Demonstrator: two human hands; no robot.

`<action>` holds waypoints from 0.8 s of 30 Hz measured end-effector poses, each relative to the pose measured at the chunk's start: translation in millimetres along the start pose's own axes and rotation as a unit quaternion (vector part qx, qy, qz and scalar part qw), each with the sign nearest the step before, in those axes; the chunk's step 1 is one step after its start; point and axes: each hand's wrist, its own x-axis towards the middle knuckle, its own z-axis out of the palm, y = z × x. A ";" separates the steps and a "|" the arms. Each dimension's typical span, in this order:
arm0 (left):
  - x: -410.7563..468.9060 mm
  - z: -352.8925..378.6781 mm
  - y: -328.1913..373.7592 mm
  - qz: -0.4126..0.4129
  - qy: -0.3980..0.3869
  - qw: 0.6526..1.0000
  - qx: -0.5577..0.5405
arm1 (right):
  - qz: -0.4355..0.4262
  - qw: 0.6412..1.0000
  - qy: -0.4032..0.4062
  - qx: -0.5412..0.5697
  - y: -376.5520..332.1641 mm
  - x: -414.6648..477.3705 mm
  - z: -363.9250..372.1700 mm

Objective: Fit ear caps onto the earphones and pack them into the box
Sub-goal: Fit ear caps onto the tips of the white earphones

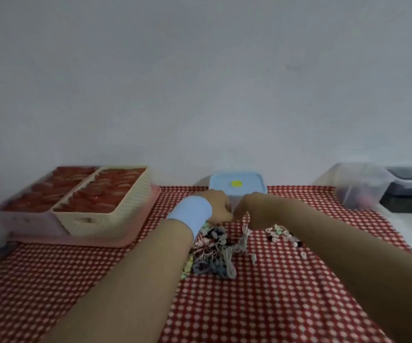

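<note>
Just before the box (237, 180), left hand (218, 206) and right hand (255, 209) meet fingertip to fingertip. Fingers curled; blur hides what either grip holds. Earphones (214, 251) heaped on tabletop (249, 305) below left hand; ear caps (281, 235) nearer right.

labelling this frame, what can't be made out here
Head view:
What the left hand and right hand hold, if anything: fingers blurred, turned away.
Blue-lidded box contents: lid on, hands in front.
Clear bin contents: cloudy wall, blur.
</note>
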 end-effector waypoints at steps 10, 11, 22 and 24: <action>-63.4 52.0 15.0 0.030 0.041 0.997 -0.051 | 0.065 0.993 0.095 0.029 -11.1 -42.9 53.0; -66.2 55.0 17.6 0.032 0.045 0.997 -0.052 | 0.064 0.993 0.097 0.035 -12.6 -47.4 54.5; -35.1 48.1 26.0 0.051 0.091 0.938 -0.330 | 0.005 0.842 0.236 0.485 26.8 -37.0 49.9; -18.8 49.4 19.8 0.053 0.063 0.934 -0.347 | -0.008 0.789 0.232 0.569 38.2 -30.1 54.6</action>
